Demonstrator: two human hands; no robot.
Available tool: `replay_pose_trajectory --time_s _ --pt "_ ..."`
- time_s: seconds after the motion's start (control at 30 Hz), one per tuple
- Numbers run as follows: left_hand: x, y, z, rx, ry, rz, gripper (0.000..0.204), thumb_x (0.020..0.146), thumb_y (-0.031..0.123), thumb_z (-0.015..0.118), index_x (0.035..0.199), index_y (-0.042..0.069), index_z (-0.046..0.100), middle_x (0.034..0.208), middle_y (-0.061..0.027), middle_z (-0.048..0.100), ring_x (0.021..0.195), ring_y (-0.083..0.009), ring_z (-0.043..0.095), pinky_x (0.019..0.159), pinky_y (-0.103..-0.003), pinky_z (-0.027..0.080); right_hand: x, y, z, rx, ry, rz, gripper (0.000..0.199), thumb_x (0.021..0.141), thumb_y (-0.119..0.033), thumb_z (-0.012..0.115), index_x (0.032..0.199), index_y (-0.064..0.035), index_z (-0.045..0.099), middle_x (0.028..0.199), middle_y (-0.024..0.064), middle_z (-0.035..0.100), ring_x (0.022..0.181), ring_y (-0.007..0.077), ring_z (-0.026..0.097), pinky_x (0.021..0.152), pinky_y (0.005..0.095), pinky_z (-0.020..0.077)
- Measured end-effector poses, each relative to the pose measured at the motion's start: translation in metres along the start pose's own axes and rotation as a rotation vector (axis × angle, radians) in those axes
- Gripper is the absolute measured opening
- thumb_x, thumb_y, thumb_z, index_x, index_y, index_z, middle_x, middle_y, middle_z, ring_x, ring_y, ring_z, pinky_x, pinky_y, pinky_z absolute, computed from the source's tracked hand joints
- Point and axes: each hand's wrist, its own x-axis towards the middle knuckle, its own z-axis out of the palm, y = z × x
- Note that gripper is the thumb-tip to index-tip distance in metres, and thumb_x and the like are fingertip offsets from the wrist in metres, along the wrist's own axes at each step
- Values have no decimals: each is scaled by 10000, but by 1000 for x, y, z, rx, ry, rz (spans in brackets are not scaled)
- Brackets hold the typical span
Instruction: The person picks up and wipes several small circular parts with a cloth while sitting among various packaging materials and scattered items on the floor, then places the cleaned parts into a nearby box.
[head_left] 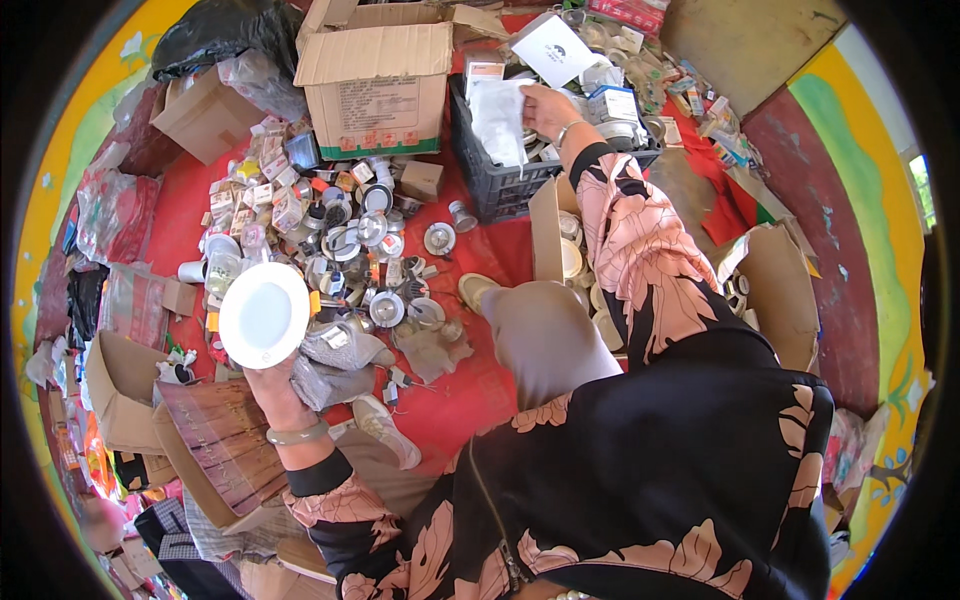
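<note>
My left hand (277,390) holds up a round white downlight (264,315), its flat face turned upward; the fingers are mostly hidden beneath it. On the far side, my right hand (548,112) reaches over a black plastic crate (500,195), its fingers closed at the edge of a white plastic bag (497,120). What the bag contains cannot be made out. A white box (553,50) and a blue-and-white box (612,103) lie among lamp parts in the crate. Several loose downlights (372,229) are heaped on the red floor covering beyond my left hand.
A tall cardboard box (375,90) stands left of the crate. Nearer on my right, an open carton (780,290) holds more round lights. Small boxes (288,212) are piled at the left. An empty carton (125,390) and plastic bags (115,215) line the left wall.
</note>
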Motion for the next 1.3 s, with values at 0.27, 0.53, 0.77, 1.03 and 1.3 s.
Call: replay_pose_trajectory --time_s 0.27,0.53,0.77,1.03,1.3 --pt "4 22 31 -150 40 -65 556 669 42 675 1176 -35 460 1082 -97 560 940 -187 558 838 -299 439 21 13 -40 -1217 810 -442 368 767 -282 531 1021 -24 597 1040 221 593 914 328 601 776 378 474" --pt "-7 44 18 -353 154 16 557 685 79 697 1183 -19 468 1095 -75 549 967 -181 532 861 -303 415 -226 73 248 -1019 -1060 -197 598 762 -294 660 1254 -52 421 1185 119 517 1071 216 492 920 329 383" --pt "-5 56 7 -589 106 107 538 694 4 685 1184 4 462 1114 -87 547 1020 -194 532 901 -325 424 -244 65 245 -157 -666 113 284 780 -129 618 1035 -13 576 896 61 615 814 125 581 743 256 474" --pt "-8 59 3 -364 16 150 608 672 24 729 1193 19 415 1086 -61 540 977 -156 547 847 -287 453 -294 0 294 -573 -399 -850 339 721 -95 600 1028 15 507 889 77 608 757 133 572 705 267 473" --pt "-19 51 13 -473 -47 -59 406 741 -52 615 1118 -13 471 1033 -77 579 931 -139 572 805 -262 468 -293 57 326 -943 -693 -1074 428 923 -307 353 1220 -12 440 1183 227 487 1187 354 389 1021 459 231"
